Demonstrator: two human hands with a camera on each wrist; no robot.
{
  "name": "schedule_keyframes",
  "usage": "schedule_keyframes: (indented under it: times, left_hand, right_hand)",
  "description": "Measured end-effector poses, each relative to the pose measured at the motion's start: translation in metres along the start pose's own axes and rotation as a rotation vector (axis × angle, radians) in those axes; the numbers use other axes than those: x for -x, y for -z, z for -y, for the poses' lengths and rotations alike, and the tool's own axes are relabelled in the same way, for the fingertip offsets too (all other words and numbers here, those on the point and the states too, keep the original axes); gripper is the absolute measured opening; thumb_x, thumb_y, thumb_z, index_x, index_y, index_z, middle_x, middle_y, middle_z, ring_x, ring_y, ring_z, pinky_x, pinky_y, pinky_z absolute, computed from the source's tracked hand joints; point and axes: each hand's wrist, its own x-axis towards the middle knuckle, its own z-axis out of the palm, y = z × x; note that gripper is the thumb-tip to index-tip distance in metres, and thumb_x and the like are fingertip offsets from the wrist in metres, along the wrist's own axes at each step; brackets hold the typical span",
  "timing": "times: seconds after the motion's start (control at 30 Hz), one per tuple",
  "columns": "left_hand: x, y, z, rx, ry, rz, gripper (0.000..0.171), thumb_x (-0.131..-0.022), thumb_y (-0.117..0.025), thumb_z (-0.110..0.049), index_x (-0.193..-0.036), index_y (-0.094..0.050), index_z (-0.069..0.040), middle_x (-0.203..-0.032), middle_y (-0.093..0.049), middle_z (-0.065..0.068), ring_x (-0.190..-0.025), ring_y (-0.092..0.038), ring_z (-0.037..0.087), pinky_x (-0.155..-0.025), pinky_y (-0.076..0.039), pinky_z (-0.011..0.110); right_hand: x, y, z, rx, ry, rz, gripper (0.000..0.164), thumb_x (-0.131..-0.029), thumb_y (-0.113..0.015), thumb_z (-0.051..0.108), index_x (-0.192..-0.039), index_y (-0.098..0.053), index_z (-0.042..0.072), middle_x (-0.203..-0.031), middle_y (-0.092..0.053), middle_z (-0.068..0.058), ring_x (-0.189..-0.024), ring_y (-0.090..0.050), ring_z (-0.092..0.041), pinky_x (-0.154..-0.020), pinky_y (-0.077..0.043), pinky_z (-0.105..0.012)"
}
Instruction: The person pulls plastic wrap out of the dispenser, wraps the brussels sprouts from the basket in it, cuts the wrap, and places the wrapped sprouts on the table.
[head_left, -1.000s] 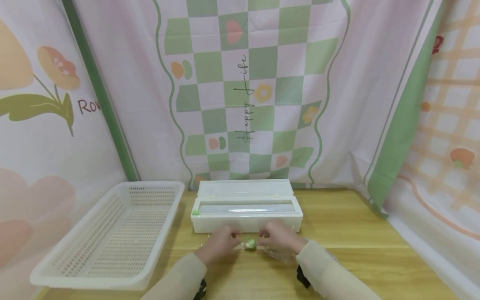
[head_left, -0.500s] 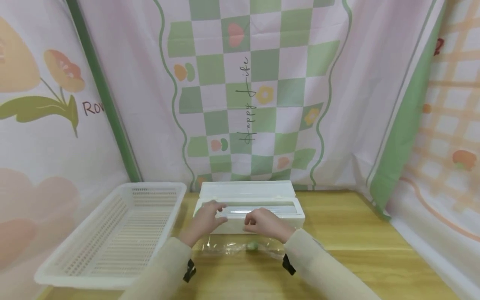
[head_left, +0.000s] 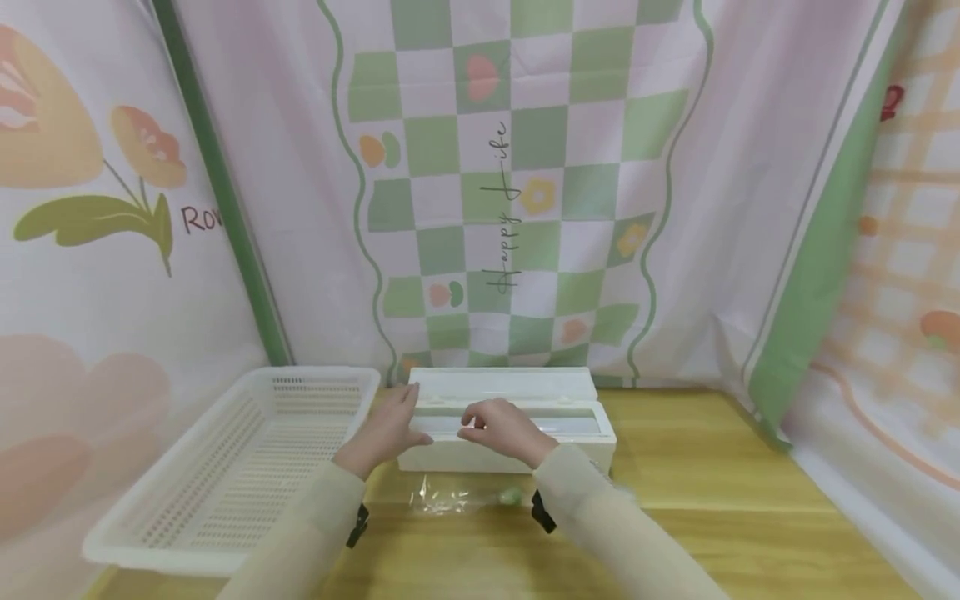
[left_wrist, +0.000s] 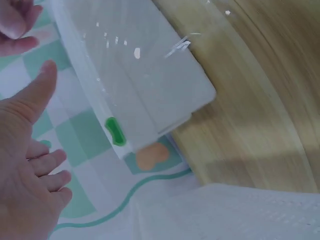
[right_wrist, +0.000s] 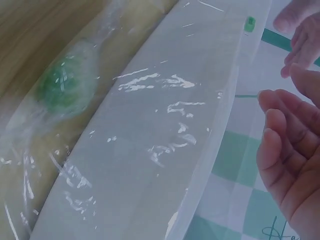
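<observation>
My left hand [head_left: 386, 429] hovers at the left end of a white cling film dispenser box [head_left: 517, 456], thumb and fingers spread and empty. Beside it, my right hand [head_left: 504, 429] is above the front of the box. Its fingers bend loosely with nothing visible between them, as the right wrist view shows. In front of the box lies a small round green item [right_wrist: 65, 85], swathed in clear cling film [head_left: 441, 498]; its kind is blurred by the wrap. Creased film stretches from it up over the box front. A green slider [left_wrist: 115, 131] sits at the box's end.
The box lid [head_left: 502, 383] stands raised at the back, against a checkered curtain [head_left: 480, 250]. A white perforated plastic basket [head_left: 247, 467] occupies the left side of the wooden table [head_left: 712, 475].
Both hands have let go of the film beside the green item and moved up to the box. The left hand has gone farther left, its fingers spreading; the right has shifted slightly left.
</observation>
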Motion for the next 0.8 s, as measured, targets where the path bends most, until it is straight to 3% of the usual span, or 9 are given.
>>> schedule_keyframes:
  times: [0.37,0.57,0.8]
  left_hand:
    - [0.003,-0.013,0.017,-0.257,-0.020,0.057,0.089,-0.074,-0.072,-0.038,-0.131,-0.031,0.017,-0.136,-0.032,0.031,-0.128,-0.027,0.041,-0.107,-0.016,0.046]
    - [0.003,-0.020,0.022,-0.275,0.019,0.069,0.088,-0.075,-0.072,-0.038,-0.131,-0.031,0.016,-0.138,-0.030,0.032,-0.129,-0.025,0.041,-0.106,-0.017,0.048]
    - [0.003,-0.022,0.022,-0.282,0.003,0.029,0.087,-0.072,-0.074,-0.034,-0.129,-0.033,0.017,-0.133,-0.035,0.032,-0.126,-0.031,0.042,-0.104,-0.023,0.049]
  right_hand:
    - [-0.023,-0.017,0.015,-0.048,-0.007,-0.039,0.025,-0.087,-0.064,0.018,-0.104,-0.064,-0.001,-0.082,-0.064,-0.005,-0.070,-0.058,-0.013,-0.063,-0.049,-0.025]
    - [-0.036,-0.033,0.025,-0.086,-0.020,-0.059,0.026,-0.086,-0.065,0.015,-0.105,-0.063,-0.003,-0.080,-0.065,-0.007,-0.068,-0.059,-0.013,-0.062,-0.048,-0.022]
    - [-0.046,-0.054,0.031,-0.085,-0.074,-0.076,0.024,-0.084,-0.066,0.012,-0.105,-0.066,0.001,-0.073,-0.061,0.000,-0.060,-0.051,-0.007,-0.056,-0.043,-0.018]
